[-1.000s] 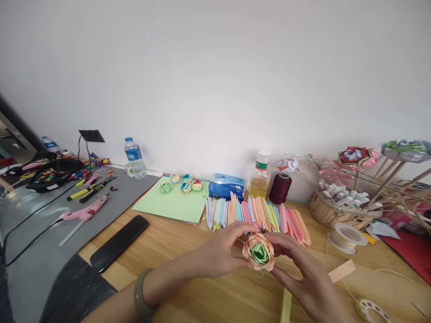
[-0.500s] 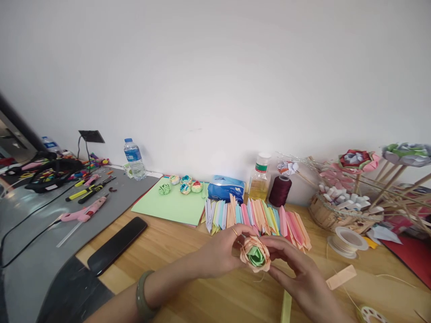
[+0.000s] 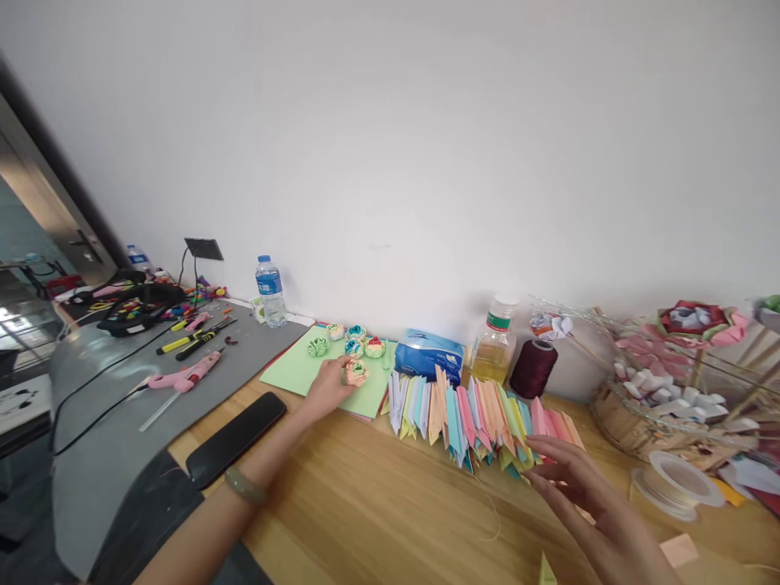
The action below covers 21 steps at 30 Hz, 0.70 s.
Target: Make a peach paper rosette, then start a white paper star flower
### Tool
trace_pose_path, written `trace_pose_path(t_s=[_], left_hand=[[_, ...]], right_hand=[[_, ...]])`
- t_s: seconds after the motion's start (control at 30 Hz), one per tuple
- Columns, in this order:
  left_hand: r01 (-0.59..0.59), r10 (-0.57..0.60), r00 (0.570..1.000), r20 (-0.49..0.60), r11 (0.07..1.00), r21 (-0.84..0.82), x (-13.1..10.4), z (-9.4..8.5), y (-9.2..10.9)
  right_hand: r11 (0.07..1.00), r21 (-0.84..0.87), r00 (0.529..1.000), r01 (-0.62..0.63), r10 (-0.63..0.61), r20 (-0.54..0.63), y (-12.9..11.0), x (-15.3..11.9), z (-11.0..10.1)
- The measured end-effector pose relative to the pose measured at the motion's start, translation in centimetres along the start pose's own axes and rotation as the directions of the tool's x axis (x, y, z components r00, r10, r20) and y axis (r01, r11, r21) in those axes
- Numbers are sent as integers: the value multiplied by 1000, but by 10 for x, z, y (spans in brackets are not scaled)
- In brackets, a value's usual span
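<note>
"Status, from your end?"

"On my remote feed, the peach-and-green paper flower point(image 3: 357, 373) is between eleven and twelve o'clock, over the green paper point(image 3: 289, 370). The left hand point(image 3: 329, 387) has its fingers curled against the flower's left side; whether they pinch it, I can't tell. Towards two o'clock, the right hand point(image 3: 588, 497) has its fingers spread, holding nothing."

"What worries you?"

"I'd say pressing too hard could crush the flower, and a sideways slip might knock the neighbouring paper flowers point(image 3: 375, 348). A careless right-hand sweep could scatter the folded paper strips point(image 3: 487, 413) near it."
</note>
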<state>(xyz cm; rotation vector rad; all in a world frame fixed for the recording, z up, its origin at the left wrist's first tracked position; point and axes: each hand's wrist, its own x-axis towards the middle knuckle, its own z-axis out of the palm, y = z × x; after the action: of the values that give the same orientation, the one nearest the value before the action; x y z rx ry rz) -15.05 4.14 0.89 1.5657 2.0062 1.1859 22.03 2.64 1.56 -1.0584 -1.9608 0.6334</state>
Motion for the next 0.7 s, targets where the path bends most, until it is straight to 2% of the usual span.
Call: trace_pose_path(t_s=[0.1, 0.23, 0.37, 0.47, 0.57, 0.7], left_hand=[[64, -63, 998, -18, 996, 58, 13, -13, -24], [87, -76, 991, -112, 992, 91, 5, -14, -34], [42, -13, 970, -243, 993, 114, -19, -2, -25], [-26, 57, 970, -234, 990, 135, -31, 9, -13], [-1, 46, 963, -267, 986, 166, -28, 16, -4], [74, -6, 952, -305, 975, 211, -9, 18, -3]], right_hand=[[1000, -13, 1000, -8, 8, 12, 4, -5, -7], [999, -23, 999, -35, 35, 15, 13, -11, -16], [998, -45, 993, -52, 46, -112, 24, -12, -23], [996, -47, 980, -82, 72, -184, 27, -11, -24], [994, -38, 975, -99, 89, -201, 25, -9, -23], [993, -53, 977, -104, 92, -191, 22, -9, -22]])
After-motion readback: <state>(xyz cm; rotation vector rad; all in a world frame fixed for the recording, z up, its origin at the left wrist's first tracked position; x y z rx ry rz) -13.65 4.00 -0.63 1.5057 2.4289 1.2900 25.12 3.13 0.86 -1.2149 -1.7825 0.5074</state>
